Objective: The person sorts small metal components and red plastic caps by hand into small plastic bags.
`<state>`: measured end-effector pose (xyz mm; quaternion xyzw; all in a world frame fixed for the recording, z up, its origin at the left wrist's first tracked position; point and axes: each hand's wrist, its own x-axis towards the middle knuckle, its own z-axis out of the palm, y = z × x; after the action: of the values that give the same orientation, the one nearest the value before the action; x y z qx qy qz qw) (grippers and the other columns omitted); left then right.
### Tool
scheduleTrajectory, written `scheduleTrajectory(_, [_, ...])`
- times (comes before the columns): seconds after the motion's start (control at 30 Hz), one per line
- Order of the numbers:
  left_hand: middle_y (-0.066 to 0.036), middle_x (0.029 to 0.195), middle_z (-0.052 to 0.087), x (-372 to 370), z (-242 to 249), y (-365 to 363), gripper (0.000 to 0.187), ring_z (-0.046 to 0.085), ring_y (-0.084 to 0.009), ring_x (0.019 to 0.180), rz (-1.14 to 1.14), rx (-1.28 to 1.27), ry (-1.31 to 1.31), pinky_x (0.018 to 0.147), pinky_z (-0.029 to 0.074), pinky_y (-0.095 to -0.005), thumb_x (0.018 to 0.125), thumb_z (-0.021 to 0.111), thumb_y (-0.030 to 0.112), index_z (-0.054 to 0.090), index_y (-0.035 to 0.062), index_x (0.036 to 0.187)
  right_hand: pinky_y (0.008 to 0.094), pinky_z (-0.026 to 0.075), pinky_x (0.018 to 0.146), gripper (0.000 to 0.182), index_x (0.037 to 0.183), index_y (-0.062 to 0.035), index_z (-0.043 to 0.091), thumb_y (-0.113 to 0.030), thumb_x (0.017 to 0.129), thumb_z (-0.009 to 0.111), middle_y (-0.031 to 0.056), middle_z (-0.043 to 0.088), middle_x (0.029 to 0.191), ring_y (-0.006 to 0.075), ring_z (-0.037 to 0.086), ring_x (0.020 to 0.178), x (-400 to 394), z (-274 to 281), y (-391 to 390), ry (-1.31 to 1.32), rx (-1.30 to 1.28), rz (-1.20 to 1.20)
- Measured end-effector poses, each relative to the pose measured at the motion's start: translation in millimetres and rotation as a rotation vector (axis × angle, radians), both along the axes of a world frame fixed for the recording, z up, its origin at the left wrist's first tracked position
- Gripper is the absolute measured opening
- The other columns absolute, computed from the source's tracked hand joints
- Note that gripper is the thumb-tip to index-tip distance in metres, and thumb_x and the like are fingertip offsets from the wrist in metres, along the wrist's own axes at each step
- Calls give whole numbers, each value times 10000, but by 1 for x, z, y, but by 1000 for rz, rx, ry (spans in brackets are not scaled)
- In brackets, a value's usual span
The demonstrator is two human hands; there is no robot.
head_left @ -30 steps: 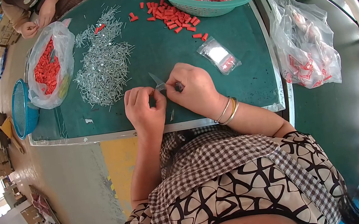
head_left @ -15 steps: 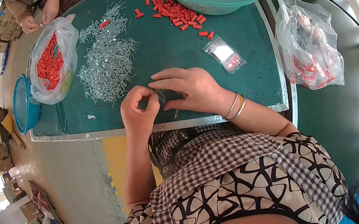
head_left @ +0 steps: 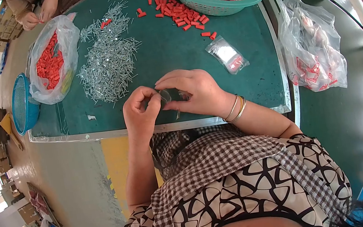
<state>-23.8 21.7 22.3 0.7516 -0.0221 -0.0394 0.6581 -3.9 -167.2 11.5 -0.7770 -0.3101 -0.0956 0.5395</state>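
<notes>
My left hand (head_left: 142, 111) pinches the edge of a small clear plastic bag (head_left: 165, 98) between thumb and forefinger, near the front edge of the table. On the other side of the bag is my right hand (head_left: 198, 91), its fingers curved round the clear plastic and the fingertips close to the left ones. Part of the bag is hidden inside the right palm. Beyond my hands lies a large heap of metal screws or nails (head_left: 109, 68). Farther back, red plastic plugs (head_left: 183, 13) are scattered. A flat stack of small clear bags (head_left: 227, 54) rests right of my right hand.
A green basket (head_left: 222, 9) of filled bags stands at the back. Left are an open plastic bag of red plugs (head_left: 65, 41) and a blue basket (head_left: 25, 106). A white carrier bag (head_left: 312, 47) sits right. Another person's hands (head_left: 42, 13) work at the far left.
My right fingertips have come slightly nearer the left hand, and the clear bag shows more rounded between them. The things on the table have stayed put.
</notes>
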Motion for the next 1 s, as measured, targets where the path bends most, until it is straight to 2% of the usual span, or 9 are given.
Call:
scheduleTrajectory(0.13, [9,808,588,-2,3,-5,29,540,-48,744,56,-59,-37,665,430,-210,855,623,-35,624,-7,853,329,523,614,384,1052,-88,663,-158,706,813,55,665,975,214,630,667,-2,7,-3,191,-18,7])
scheduleTrajectory(0.23, [4,836,598,-5,5,-7,40,543,-71,758,75,172,-252,692,434,-227,878,619,-39,642,-7,884,323,518,608,361,1051,-81,668,-148,723,803,59,667,945,207,620,646,-2,6,-3,204,-2,-4])
scheduleTrajectory(0.33, [-38,846,624,-6,12,-6,91,573,-111,747,-103,478,-498,670,455,-247,872,608,-63,660,-13,930,329,517,614,326,1046,-70,674,-131,745,782,78,684,910,230,642,678,-1,-2,-1,186,32,3])
scheduleTrajectory(0.37, [-97,836,629,-6,10,-9,147,615,-209,705,-84,483,-486,645,482,-284,837,611,-84,680,14,922,333,517,619,312,1045,-66,676,-125,754,774,85,690,898,241,650,693,0,-12,2,145,55,-1])
scheduleTrajectory(0.5, [-99,853,641,0,-5,-4,134,620,-204,714,-10,348,-333,651,483,-283,832,626,-75,679,5,925,356,522,660,287,1052,-54,677,-145,788,745,108,706,864,283,671,759,1,-3,1,369,26,-42])
scheduleTrajectory(0.57, [-104,862,646,0,-21,-1,135,620,-208,714,98,259,-221,657,484,-280,824,639,-68,677,2,933,334,518,668,286,1064,-52,678,-135,799,744,96,704,886,240,645,727,4,-16,-1,390,-19,-41])
scheduleTrajectory(0.67, [-69,887,654,-10,-24,8,169,610,-147,743,58,467,-262,679,486,-263,819,670,-44,667,-2,983,339,518,706,296,1072,-58,671,-131,794,744,91,693,929,226,639,767,6,-19,-2,333,-142,-10])
scheduleTrajectory(0.77, [-90,920,656,-23,-31,12,256,625,-197,775,-6,656,-239,706,501,-294,766,707,-39,658,12,1011,356,520,741,317,1076,-67,659,-127,777,744,91,677,973,242,644,836,4,-19,0,253,-272,38])
scheduleTrajectory(1.0, [-96,976,637,-28,-27,11,358,617,-272,884,-125,714,-345,747,508,-357,710,728,-24,639,45,1049,373,521,772,316,1091,-73,645,-98,785,716,96,672,1003,285,644,888,7,-29,0,220,-270,67])
